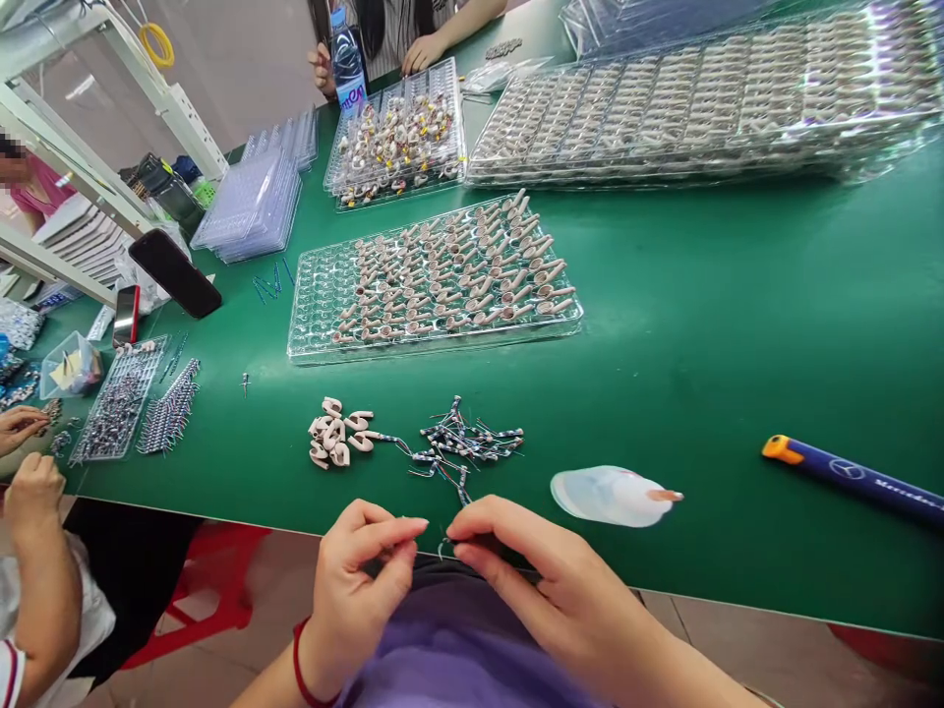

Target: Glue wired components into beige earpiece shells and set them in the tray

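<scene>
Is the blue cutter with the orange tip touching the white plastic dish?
Apart. The head view shows bare green table between the blue cutter with the orange tip and the white plastic dish.

A green table [737, 324] fills the view. At its centre lies a clear tray [317, 295], partly filled with beige pieces. At 12 o'clock a second tray [449, 74] holds mixed parts, with a water bottle [346, 64] just beside it and a co-worker's hand [420, 49] behind. Long stacked trays [700, 98] run across 1 to 2 o'clock. Empty trays [251, 202] are piled at 10 o'clock, a black phone [175, 273] near them. At 9 o'clock sits a small tray [118, 398] of dark parts. A blue-handled tool [848, 477] lies at 4 o'clock, a white lid [605, 495] at 5. A red stool [213, 580] stands at 7.
</scene>
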The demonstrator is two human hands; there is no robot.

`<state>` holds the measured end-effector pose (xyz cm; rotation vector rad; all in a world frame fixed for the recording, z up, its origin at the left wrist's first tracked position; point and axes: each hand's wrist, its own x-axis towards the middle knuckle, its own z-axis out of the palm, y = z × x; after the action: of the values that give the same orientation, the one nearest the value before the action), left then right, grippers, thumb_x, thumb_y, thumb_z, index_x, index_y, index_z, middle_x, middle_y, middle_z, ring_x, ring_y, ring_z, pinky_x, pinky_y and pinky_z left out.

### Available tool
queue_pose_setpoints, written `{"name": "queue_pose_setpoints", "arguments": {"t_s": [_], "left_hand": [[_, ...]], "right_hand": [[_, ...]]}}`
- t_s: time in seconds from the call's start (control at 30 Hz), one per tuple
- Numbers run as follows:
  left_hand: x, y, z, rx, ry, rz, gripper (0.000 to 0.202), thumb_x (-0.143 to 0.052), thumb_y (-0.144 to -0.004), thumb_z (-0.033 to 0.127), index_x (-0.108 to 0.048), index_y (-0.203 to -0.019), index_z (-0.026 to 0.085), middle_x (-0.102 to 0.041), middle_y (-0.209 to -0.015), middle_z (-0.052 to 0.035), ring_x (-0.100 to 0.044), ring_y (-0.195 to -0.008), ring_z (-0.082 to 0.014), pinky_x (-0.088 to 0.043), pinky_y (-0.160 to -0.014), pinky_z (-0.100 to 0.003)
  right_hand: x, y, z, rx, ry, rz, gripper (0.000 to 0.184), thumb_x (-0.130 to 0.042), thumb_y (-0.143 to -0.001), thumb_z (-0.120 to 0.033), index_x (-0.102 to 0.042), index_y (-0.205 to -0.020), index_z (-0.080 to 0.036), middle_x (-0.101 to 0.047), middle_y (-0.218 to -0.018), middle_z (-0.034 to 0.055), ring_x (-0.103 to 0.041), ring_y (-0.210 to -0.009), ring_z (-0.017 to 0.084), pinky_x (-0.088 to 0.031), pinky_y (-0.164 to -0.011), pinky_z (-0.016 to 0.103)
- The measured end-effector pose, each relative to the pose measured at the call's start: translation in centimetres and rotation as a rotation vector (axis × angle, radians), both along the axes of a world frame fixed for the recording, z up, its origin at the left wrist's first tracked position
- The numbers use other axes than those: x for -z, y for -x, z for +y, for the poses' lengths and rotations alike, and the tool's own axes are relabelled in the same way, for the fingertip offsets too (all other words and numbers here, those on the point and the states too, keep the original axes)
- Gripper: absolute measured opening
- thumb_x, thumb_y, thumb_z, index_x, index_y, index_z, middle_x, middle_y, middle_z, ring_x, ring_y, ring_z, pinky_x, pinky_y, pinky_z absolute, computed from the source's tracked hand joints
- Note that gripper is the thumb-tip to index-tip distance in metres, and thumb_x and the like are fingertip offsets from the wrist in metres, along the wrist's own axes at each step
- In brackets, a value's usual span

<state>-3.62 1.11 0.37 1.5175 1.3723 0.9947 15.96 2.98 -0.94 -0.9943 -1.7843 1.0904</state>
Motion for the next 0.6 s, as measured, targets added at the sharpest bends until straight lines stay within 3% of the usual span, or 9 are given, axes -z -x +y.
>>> {"name": "queue_pose_setpoints", "arguments": {"t_s": [0.13, 0.3, 0.47, 0.6], "left_hand": [[-0.4, -0.8, 0.2, 0.048, 0.092, -0.135, 0.020, -0.076, -0.075, 0.020, -0.078, -0.093, 0.030, -0.061, -0.077, -0.0017, -0.057, -0.062, -0.0093, -0.047, -0.055, -0.019], [-0.2, -1.6, 0.1, 0.042, 0.313, -0.412, 0.015, -0.083, -0.068, 0.024, -0.080, -0.081, 0.029, -0.061, -0.076, -0.0010, -0.055, -0.064, -0.0087, -0.043, -0.056, -0.018], [0.3, -1.7, -0.1, -0.014, 0.372, -0.549, 0.013, -0.086, -0.064, 0.024, -0.079, -0.074, 0.027, -0.060, -0.076, 0.0004, -0.056, -0.068, -0.0076, -0.044, -0.061, -0.017], [0.4, -1.7, -0.4, -0.010, 0.341, -0.547, 0.014, -0.086, -0.065, 0.022, -0.080, -0.077, 0.028, -0.061, -0.078, 0.0001, -0.058, -0.070, -0.0083, -0.046, -0.064, -0.018]], "right_hand": [[-0.9, 0.1, -0.3, -0.088, 0.463, 0.280, 0.024, -0.054, -0.092, -0.042, -0.054, -0.081, -0.021, -0.056, -0.069, -0.0015, -0.054, -0.061, 0.012, -0.050, -0.054, 0.021], [-1.0, 0.0, -0.3, -0.144, 0.656, 0.447, 0.037, -0.059, -0.086, -0.055, -0.056, -0.076, -0.019, -0.053, -0.066, -0.0017, -0.051, -0.061, 0.011, -0.049, -0.056, 0.022], [-0.9, 0.1, -0.9, -0.095, 0.629, 0.399, 0.029, -0.067, -0.082, -0.047, -0.062, -0.079, -0.018, -0.060, -0.071, 0.0006, -0.056, -0.063, 0.012, -0.051, -0.058, 0.021], [-0.7, 0.3, -1.4, 0.040, 0.258, 0.295, 0.006, -0.063, -0.086, -0.023, -0.064, -0.081, -0.020, -0.066, -0.073, 0.0012, -0.062, -0.064, 0.012, -0.052, -0.059, 0.018]]}}
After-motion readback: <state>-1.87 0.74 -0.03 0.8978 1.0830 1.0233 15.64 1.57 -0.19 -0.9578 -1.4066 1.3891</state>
